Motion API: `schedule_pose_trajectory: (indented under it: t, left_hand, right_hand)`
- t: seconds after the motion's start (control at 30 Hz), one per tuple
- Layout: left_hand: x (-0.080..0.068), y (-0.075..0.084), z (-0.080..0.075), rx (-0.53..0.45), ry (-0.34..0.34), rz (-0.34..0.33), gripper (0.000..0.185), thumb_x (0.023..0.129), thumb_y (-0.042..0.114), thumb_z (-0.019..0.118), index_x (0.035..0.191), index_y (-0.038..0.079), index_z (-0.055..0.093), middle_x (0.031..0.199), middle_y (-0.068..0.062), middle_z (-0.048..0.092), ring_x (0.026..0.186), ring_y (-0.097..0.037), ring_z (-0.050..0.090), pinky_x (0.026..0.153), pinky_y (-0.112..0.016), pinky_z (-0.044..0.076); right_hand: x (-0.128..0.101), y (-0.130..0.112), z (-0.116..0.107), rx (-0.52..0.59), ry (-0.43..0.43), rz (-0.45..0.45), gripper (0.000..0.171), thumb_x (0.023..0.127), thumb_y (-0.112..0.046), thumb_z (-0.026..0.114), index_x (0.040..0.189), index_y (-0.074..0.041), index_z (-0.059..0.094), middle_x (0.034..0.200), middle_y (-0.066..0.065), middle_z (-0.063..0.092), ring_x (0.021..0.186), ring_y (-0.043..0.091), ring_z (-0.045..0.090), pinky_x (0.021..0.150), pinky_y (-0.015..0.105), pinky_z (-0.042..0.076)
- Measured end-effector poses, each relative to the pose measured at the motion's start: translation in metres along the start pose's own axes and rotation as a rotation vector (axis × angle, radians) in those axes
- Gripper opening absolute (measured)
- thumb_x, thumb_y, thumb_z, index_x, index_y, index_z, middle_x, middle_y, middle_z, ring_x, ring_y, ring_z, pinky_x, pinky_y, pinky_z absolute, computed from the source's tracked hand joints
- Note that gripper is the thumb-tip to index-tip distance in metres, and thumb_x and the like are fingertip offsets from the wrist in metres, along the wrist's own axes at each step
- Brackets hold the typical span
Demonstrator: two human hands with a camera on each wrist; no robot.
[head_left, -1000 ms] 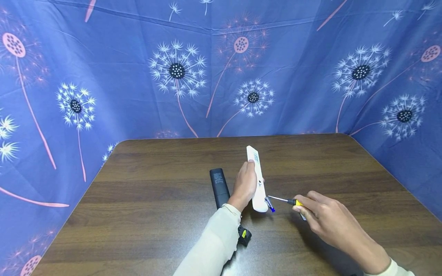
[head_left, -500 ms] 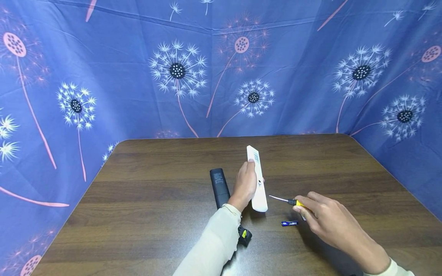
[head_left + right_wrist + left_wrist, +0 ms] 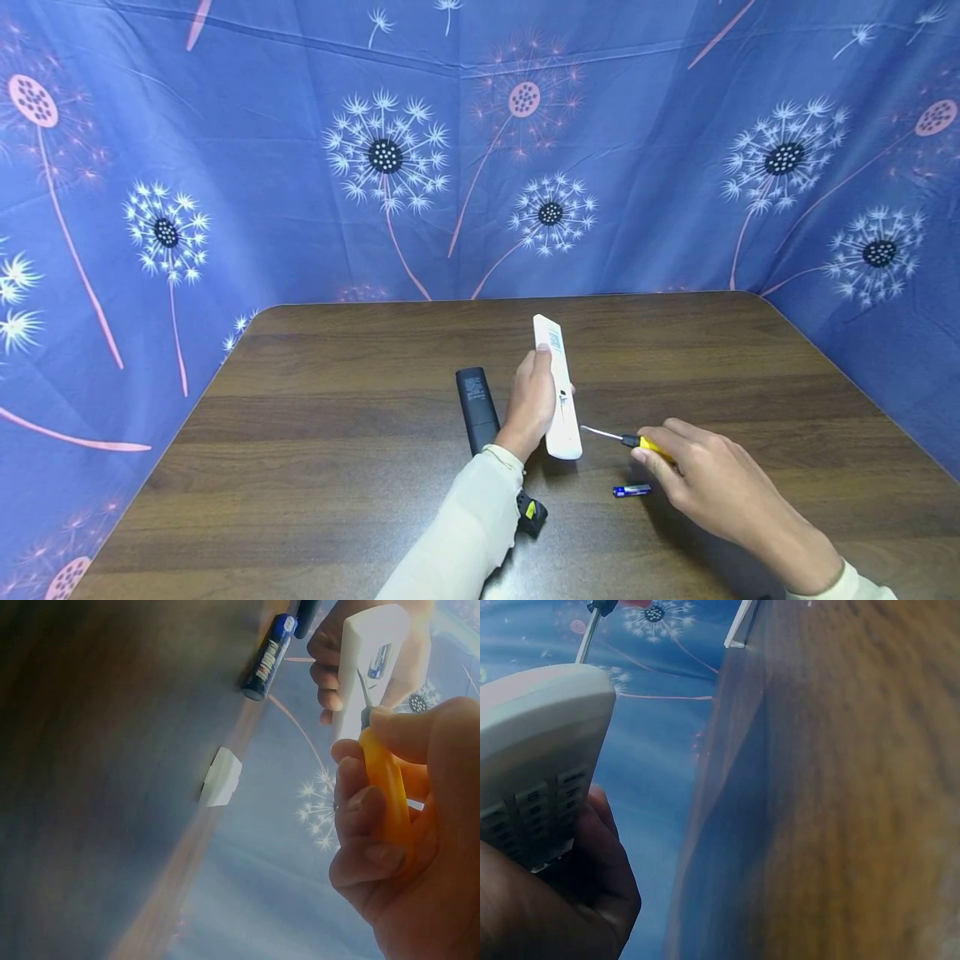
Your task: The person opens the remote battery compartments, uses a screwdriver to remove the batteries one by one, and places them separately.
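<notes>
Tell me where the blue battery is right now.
In the head view the blue battery lies on the wooden table, just left of the right hand, below the screwdriver.

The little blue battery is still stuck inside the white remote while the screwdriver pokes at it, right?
Not quite. The blue battery lies loose on the table, apart from the white remote, as the head view shows. The left hand holds the remote, and the right hand holds the screwdriver pointing at its lower end.

Battery (image 3: 631, 491) and black remote (image 3: 477, 407) lie near the hands.
</notes>
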State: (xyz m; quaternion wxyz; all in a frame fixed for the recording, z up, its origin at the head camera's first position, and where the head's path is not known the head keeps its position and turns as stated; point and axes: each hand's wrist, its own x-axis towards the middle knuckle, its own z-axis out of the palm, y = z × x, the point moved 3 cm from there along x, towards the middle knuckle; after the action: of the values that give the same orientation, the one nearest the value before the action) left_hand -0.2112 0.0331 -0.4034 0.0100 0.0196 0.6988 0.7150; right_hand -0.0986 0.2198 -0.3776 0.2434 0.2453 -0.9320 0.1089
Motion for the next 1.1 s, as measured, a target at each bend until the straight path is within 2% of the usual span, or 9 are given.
schedule_pose_trajectory:
  t: [0.5,0.8,0.97,1.1]
  left_hand:
    - [0.0004,-0.0008,0.0011,-0.028,-0.042,0.012,0.050,0.108,0.040,0.029,0.114,0.002,0.061,0.072,-0.008,0.065,0.060,-0.016,0.061,0.050,-0.028,0.049]
    - [0.0013,-0.0012,-0.0008,-0.004,-0.073,0.017,0.051,0.108,0.040,0.029,0.116,0.002,0.061,0.073,-0.008,0.066,0.059,-0.016,0.060,0.052,-0.028,0.049]
    - [0.0003,-0.0023,0.0003,-0.055,-0.091,-0.005,0.052,0.109,0.042,0.029,0.116,0.003,0.061,0.074,-0.009,0.067,0.060,-0.016,0.061,0.052,-0.027,0.049]
    - [0.0001,-0.0029,0.0012,-0.103,-0.094,-0.023,0.051,0.108,0.044,0.029,0.115,0.005,0.063,0.074,-0.011,0.068,0.060,-0.017,0.063,0.052,-0.028,0.049]
  right_hand:
    - [0.0009,0.0005,0.0007,-0.026,-0.018,0.011,0.016,0.083,-0.021,0.080,0.093,-0.024,0.069,0.073,-0.022,0.037,0.057,-0.004,0.034,0.048,0.023,0.030]
    - [0.0034,0.0006,0.0002,-0.042,-0.085,0.043,0.014,0.085,-0.023,0.077,0.097,-0.019,0.071,0.081,-0.021,0.053,0.061,-0.002,0.041,0.050,0.027,0.038]
    - [0.0049,0.0004,-0.0008,-0.031,-0.105,0.097,0.012,0.086,-0.024,0.076,0.095,-0.020,0.070,0.083,-0.018,0.058,0.060,0.000,0.043,0.050,0.028,0.039]
    - [0.0063,0.0007,-0.0017,-0.024,-0.069,0.115,0.011,0.086,-0.024,0.075,0.095,-0.019,0.070,0.084,-0.015,0.062,0.060,0.002,0.045,0.050,0.031,0.041]
